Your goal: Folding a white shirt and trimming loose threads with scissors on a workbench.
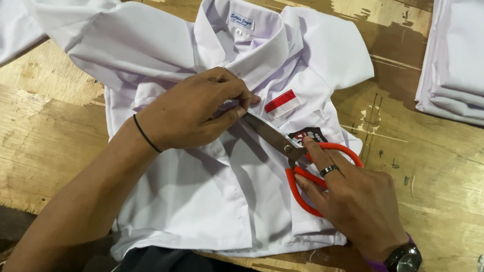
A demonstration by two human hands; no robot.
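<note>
- One white school shirt (201, 196) lies collar-up at frame centre on a plywood table (32, 135).
- Left hand (188, 114) pinches placket fabric just below the collar, fingers closed narrow.
- Right hand (359, 201) grips red-handled scissors (293, 152); long axis runs lower right to upper left, blade tips meeting the left fingertips.
- Red-and-white chest patch (283, 103) just above the blades.
- Folded white shirts (482, 63) stacked upper right.

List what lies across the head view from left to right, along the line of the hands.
Left hand pinching the white shirt → red-and-white flag patch → orange-handled scissors → right hand → bare wooden table; the stack of folded white cloth lies farther back at the right edge.
</note>
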